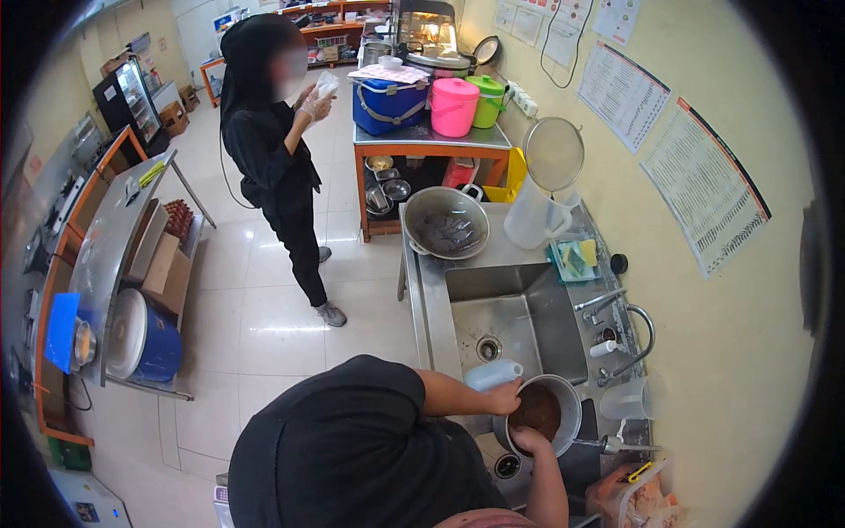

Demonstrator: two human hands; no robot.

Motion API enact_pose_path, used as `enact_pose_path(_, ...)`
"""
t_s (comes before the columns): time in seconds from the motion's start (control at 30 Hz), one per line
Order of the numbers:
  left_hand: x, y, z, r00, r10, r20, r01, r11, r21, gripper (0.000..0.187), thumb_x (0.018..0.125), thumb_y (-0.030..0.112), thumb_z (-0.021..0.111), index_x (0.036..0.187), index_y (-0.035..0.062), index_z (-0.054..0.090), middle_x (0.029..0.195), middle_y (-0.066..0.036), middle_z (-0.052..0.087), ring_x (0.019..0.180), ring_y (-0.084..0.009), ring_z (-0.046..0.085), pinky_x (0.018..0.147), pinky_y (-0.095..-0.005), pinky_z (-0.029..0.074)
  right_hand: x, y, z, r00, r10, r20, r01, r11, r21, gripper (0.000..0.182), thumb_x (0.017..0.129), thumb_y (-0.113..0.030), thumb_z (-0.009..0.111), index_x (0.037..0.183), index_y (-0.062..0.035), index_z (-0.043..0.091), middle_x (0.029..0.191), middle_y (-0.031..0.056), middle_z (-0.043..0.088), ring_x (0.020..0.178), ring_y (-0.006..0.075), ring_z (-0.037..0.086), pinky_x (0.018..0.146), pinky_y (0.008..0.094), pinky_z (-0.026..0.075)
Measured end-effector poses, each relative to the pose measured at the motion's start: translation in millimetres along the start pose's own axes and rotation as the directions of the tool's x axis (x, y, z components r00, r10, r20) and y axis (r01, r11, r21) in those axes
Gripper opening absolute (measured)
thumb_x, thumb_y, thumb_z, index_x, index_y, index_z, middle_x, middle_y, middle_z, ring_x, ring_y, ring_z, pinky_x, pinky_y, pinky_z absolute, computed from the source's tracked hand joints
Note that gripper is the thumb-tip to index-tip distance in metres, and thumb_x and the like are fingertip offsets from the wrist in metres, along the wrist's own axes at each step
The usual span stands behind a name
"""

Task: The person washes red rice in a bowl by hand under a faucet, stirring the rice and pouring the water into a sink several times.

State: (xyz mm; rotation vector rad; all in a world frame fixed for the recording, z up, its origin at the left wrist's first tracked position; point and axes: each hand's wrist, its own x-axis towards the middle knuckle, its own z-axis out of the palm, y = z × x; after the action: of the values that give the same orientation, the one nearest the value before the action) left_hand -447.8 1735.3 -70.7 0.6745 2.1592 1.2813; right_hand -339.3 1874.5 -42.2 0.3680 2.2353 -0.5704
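A metal pot (570, 421) with brown contents (539, 410) sits over the near side of the sink. My left hand (504, 398) is closed on the pot's rim at its far-left edge. Lower down, my right hand (530, 440) reaches over the near rim into the pot, its fingers hidden inside. Just beyond my left hand lies a pale translucent jug (493, 376), at the divider between the basins.
The steel sink (537, 321) has a curved faucet (647, 330) on the wall side. A large pot (447, 224), a plastic pitcher (531, 216) and sponges (576, 257) stand beyond. Another person (273, 150) stands on the left, holding something whitish in gloved hands. A plastic tub (647, 502) is at bottom right.
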Motion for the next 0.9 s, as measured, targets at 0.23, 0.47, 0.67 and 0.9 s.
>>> enact_pose_path(0.23,4.2,1.8,-8.3,0.996,0.011,0.092,-0.011,1.0,0.006,0.049,0.08,0.014,0.052,0.125,0.0003,0.038,0.116,-0.03,0.056,0.111,-0.0422,0.054,0.096,-0.0494,0.042,-21.6,5.1,-19.8,0.946,0.119,-0.3,-0.244,0.873,-0.422,0.068,0.082,-0.036,0.06,0.14,-0.0041,0.042,0.141,0.0238,0.043,0.131,0.0417,0.039,0.11,0.042,0.031)
enact_pose_path(0.47,10.0,-13.2,7.0,0.998,0.005,0.06,-0.004,1.0,-0.016,0.047,0.082,0.015,0.054,0.124,0.0004,0.04,0.117,-0.029,0.055,0.111,-0.0439,0.053,0.096,-0.05,0.041,76.0,23.3,3.1,0.801,0.173,-0.572,0.157,0.862,0.481,0.071,0.082,-0.028,0.062,0.14,0.0052,0.035,0.141,0.0283,0.039,0.134,0.0386,0.035,0.111,0.0388,0.027)
enact_pose_path(0.67,2.7,-3.4,4.0,1.0,-0.017,0.017,0.016,1.0,0.021,0.047,0.083,0.015,0.052,0.125,0.0,0.037,0.114,-0.028,0.056,0.11,-0.0433,0.054,0.095,-0.0503,0.043,24.8,5.9,8.2,0.952,-0.072,-0.297,0.164,0.94,0.298,0.073,0.089,-0.043,0.052,0.142,0.0018,0.034,0.144,0.0257,0.037,0.135,0.0345,0.036,0.111,0.0367,0.029)
enact_pose_path(0.9,2.0,-2.0,-2.0,0.998,0.0,0.059,0.001,1.0,-0.018,0.049,0.083,0.018,0.052,0.126,0.0004,0.036,0.119,-0.028,0.053,0.114,-0.0426,0.051,0.098,-0.0497,0.04,-43.2,-22.4,-24.7,0.986,0.152,0.064,-0.13,0.956,-0.263,0.068,0.087,-0.057,0.042,0.121,-0.002,0.061,0.133,0.0206,0.053,0.133,0.0351,0.039,0.111,0.0396,0.029)
